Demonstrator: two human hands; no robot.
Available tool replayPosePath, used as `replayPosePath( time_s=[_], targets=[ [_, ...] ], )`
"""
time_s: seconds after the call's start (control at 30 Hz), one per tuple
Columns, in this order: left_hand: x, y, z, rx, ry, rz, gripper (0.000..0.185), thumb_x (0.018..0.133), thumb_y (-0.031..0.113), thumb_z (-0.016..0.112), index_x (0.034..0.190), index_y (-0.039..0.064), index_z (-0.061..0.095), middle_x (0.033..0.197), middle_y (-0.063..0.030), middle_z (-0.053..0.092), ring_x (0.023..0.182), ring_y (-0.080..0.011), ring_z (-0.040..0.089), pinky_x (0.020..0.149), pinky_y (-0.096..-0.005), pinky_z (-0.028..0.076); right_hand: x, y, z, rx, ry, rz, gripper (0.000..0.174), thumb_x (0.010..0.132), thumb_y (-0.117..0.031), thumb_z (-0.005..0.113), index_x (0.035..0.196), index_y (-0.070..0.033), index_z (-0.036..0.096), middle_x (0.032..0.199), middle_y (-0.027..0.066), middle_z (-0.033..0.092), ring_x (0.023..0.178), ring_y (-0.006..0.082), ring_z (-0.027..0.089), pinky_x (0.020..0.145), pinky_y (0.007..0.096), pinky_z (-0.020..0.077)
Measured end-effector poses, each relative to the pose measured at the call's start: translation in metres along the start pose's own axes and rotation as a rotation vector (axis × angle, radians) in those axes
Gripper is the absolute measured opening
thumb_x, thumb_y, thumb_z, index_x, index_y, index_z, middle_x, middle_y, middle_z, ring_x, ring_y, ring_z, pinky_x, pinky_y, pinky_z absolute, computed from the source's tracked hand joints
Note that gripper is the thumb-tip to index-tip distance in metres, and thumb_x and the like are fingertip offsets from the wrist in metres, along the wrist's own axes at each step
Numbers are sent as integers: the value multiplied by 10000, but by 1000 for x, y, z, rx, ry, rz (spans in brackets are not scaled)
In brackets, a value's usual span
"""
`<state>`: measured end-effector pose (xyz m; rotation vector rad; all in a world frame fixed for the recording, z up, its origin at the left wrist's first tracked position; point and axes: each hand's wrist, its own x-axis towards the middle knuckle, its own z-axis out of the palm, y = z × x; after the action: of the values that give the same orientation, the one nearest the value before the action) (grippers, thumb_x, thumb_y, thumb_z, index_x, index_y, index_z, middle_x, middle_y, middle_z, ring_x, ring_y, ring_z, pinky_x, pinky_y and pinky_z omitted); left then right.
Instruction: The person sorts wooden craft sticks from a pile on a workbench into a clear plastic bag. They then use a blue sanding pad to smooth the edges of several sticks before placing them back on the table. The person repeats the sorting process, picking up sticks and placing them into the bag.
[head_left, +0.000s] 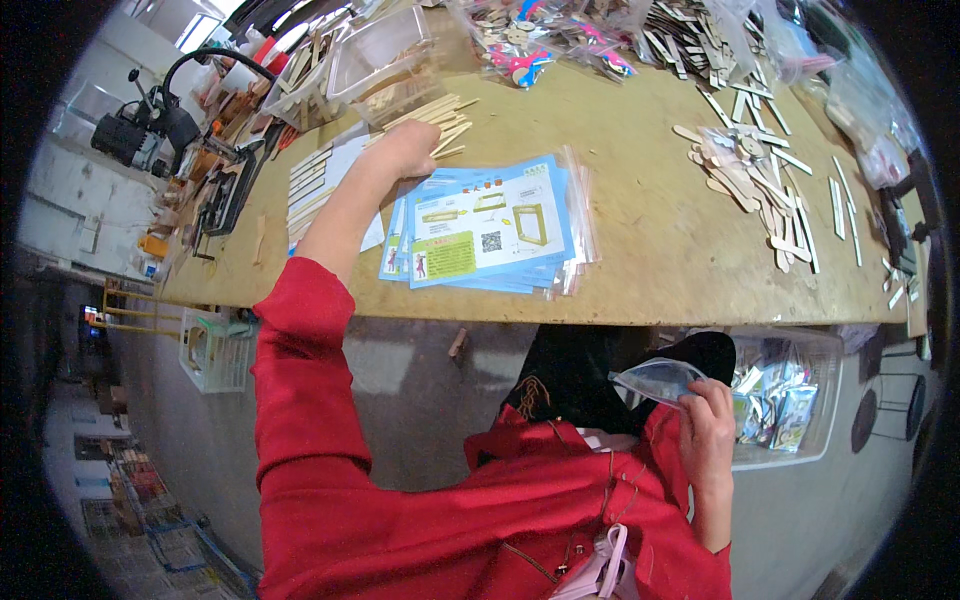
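My left hand reaches over the table onto a pile of thin wooden sticks. Its fingertips are hidden, so a grip on any stick cannot be made out. Low over my lap, my right hand pinches the rim of a clear plastic bag, whose mouth gapes. Between the hands, near the table's front edge, lies a stack of blue-bordered printed instruction sheets with drawings of a wooden frame. Clear zip bags stick out at the stack's right side.
Strips lie on white paper at left, near a bench drill. Plastic bins stand behind the sticks. Bagged parts lie at the back; craft sticks spread at right. A crate of filled packets sits below.
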<state>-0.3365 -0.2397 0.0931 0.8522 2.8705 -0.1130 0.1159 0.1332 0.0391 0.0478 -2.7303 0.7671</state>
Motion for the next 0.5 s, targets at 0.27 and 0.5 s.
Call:
replayPosePath(
  time_s=[0.27, 0.5],
  targets=[
    [-9, -14, -3, -104, 265, -15, 170, 798, 108, 666, 907, -22, 648, 914, -222, 705, 914, -391, 688, 785, -447, 531, 1, -3, -18, -16, 111, 17, 165, 782, 91, 710, 912, 17, 640, 1078, 175, 669, 1085, 406, 630, 928, 475, 525],
    [-47, 55, -56, -918, 281, -94, 269, 1002, 220, 691, 1156, 3, 730, 1002, -21, 695, 840, -129, 620, 784, -273, 505, 7, -2, -26, -42, 139, -73, 211, 739, 15, 752, 930, 15, 663, 1180, 206, 667, 1158, 414, 631, 972, 476, 548]
  ],
)
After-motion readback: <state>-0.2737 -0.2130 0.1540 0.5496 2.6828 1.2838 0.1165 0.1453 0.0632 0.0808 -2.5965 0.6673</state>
